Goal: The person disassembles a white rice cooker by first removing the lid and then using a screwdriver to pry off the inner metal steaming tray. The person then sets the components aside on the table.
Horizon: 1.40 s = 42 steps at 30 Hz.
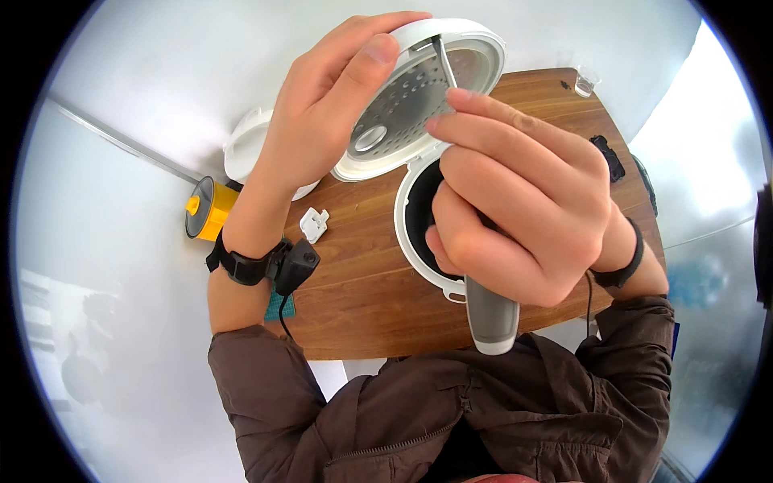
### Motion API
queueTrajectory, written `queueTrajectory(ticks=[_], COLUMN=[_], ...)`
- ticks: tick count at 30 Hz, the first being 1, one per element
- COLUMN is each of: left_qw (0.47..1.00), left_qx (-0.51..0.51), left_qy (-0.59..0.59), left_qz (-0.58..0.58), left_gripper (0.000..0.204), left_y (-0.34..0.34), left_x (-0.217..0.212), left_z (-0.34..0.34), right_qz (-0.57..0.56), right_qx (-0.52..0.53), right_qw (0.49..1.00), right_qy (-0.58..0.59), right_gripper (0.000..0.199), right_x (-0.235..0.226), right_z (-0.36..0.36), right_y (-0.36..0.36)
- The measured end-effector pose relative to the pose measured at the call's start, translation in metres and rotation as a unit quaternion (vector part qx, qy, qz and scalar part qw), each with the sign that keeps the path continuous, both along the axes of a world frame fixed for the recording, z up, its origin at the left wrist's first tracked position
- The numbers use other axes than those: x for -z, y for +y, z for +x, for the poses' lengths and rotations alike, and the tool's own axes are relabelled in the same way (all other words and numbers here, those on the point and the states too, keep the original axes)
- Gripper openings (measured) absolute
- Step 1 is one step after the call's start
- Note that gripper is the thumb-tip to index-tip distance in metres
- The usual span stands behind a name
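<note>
The raised white lid [488, 40] of a rice cooker [400, 221] has a perforated metal inner plate [407, 101]. My left hand [330, 105] grips the lid's rim, thumb on the near side and fingers behind. My right hand [523, 193] is closed around a thin metal tool [444, 63], whose far end touches the inside of the lid's rim. The tool's kind does not show. Below the right fist projects a grey piece with a white end [493, 318]; I cannot tell whether it belongs to the tool or the cooker. My right hand partly covers the cooker's dark inside.
On the wooden table [354, 274] lie a small white plastic part [314, 224] and, at right, a black object [608, 158]. A clear cup [586, 82] stands far right. At left are a yellow container with a grey lid [211, 208] and a white appliance [248, 149].
</note>
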<state>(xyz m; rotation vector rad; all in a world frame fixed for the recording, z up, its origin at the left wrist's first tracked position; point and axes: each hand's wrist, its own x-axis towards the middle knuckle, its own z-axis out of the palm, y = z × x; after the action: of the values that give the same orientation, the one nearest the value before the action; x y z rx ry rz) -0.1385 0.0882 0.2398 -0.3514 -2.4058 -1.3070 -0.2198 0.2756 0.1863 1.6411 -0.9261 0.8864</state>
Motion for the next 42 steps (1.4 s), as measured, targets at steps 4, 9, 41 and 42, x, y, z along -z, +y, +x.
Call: queueTrajectory(ticks=[4,9,41,42], left_qw=[0.999,0.997,0.996,0.997], left_qx=[0.048,0.005,0.048,0.035], left_qy=[0.012,0.011,0.077,0.064], left_qz=[-0.016,-0.077,0.017,0.024], left_gripper=[0.050,0.045,0.037,0.036], left_y=[0.001,0.002,-0.037,-0.041], left_x=[0.000,-0.005,0.015,0.017], left_z=[0.000,-0.005,-0.035,-0.035], right_qz=[0.107,0.133,0.172,0.181], right_qx=[0.060,0.065,-0.209,-0.214], right_qw=[0.992,0.989,0.861,0.845], right_qy=[0.039,-0.009,-0.431,-0.456], right_gripper=[0.015,0.014,0.040,0.040], right_x=[-0.018,-0.036,-0.090,-0.094], right_z=[0.002,0.009,-0.029,-0.028], right_y=[0.009,0.007,-0.060,-0.066])
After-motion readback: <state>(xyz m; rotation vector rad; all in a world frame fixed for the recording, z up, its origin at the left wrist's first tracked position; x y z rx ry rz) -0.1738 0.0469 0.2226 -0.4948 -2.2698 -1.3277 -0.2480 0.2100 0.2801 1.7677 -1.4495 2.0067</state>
